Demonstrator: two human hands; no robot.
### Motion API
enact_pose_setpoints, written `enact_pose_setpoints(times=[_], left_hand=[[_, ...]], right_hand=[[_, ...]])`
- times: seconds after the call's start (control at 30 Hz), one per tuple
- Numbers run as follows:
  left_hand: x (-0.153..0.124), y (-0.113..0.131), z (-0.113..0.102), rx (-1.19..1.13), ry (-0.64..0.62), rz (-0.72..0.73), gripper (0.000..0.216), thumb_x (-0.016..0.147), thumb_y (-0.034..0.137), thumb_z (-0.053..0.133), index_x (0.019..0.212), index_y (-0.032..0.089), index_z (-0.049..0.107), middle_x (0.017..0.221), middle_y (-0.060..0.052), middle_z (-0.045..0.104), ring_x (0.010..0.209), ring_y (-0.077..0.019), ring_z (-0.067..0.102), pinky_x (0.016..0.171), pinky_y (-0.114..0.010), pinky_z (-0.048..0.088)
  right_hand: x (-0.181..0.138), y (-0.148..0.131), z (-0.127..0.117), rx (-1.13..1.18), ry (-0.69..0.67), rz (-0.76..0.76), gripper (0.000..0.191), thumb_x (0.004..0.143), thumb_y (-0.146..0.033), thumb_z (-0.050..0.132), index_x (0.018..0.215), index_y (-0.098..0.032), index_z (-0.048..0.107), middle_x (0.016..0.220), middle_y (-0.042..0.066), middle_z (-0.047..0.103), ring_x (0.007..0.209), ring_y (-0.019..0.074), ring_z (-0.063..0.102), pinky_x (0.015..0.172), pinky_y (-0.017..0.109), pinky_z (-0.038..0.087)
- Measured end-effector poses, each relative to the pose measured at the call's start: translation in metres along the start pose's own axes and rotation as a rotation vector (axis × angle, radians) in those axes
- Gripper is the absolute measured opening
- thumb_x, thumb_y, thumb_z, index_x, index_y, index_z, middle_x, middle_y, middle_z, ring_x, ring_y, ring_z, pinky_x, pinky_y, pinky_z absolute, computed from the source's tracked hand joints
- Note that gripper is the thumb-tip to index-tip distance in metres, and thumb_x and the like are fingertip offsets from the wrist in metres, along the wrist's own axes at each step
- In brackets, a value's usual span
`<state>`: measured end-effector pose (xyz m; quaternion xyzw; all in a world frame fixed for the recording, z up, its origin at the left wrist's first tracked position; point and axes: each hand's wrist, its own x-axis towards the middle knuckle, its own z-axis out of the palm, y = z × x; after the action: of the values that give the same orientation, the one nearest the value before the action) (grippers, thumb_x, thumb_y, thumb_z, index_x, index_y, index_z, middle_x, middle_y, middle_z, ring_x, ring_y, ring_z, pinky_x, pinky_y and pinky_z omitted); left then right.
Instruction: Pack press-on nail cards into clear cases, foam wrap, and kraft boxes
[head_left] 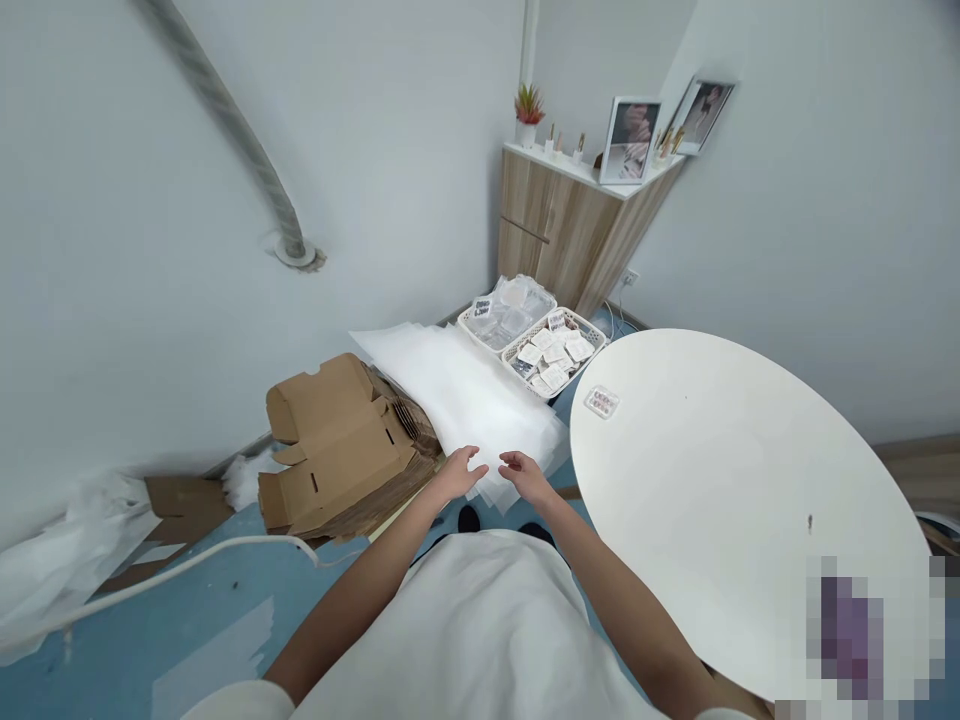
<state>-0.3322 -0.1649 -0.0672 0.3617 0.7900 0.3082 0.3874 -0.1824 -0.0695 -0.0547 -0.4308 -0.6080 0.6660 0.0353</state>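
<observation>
My left hand (pixel 461 472) and my right hand (pixel 525 477) are held out in front of me, a small gap between them. Each has its fingers apart and slightly curled, with nothing in it. Below and just beyond them lies a stack of white foam sheets (pixel 465 385), its near end under my fingertips; whether I touch it I cannot tell. Left of the sheets is a pile of flattened brown cardboard boxes (pixel 341 440). Behind the sheets stand two white plastic baskets, one with clear plastic packs (pixel 517 305), the other with small white packs (pixel 555 350).
A round white table (pixel 720 470) is at my right, with a small clear pack (pixel 601 402) near its edge. A wooden cabinet (pixel 555 220) fills the corner, bearing picture frames and a plant (pixel 529 105). A white hose or cable (pixel 225 545) crosses at the left.
</observation>
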Motion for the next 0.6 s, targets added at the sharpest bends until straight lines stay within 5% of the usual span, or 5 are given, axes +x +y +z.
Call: enact_pose_setpoints(times=[0.23, 0.37, 0.6], left_hand=[[0.020, -0.002, 0.011, 0.189, -0.141, 0.047, 0.053, 0.073, 0.039, 0.051, 0.120, 0.015, 0.045, 0.129, -0.013, 0.044, 0.121, -0.0235, 0.038, 0.100, -0.031, 0.028], [0.037, 0.008, 0.013, 0.230, -0.150, 0.049, 0.058, 0.074, 0.039, 0.050, 0.125, 0.014, 0.038, 0.141, -0.013, 0.025, 0.130, -0.0248, 0.020, 0.103, -0.034, 0.020], [0.061, 0.010, 0.006, 0.117, -0.106, -0.129, 0.066, 0.066, 0.036, 0.060, 0.125, 0.018, 0.037, 0.144, -0.012, 0.014, 0.132, -0.0310, 0.004, 0.103, -0.044, 0.012]], right_hand=[[0.009, 0.023, -0.013, -0.073, 0.168, 0.210, 0.051, 0.066, -0.038, 0.059, 0.113, -0.022, 0.051, 0.129, 0.009, 0.042, 0.122, 0.0268, 0.034, 0.088, 0.034, 0.038], [0.036, 0.016, -0.036, -0.064, 0.294, 0.277, 0.061, 0.064, -0.042, 0.060, 0.119, -0.021, 0.045, 0.130, 0.011, 0.040, 0.121, 0.0265, 0.035, 0.086, 0.032, 0.039], [0.082, 0.011, -0.049, -0.022, 0.395, 0.309, 0.077, 0.060, -0.048, 0.062, 0.128, -0.026, 0.033, 0.135, 0.011, 0.031, 0.114, 0.0256, 0.043, 0.080, 0.032, 0.044]])
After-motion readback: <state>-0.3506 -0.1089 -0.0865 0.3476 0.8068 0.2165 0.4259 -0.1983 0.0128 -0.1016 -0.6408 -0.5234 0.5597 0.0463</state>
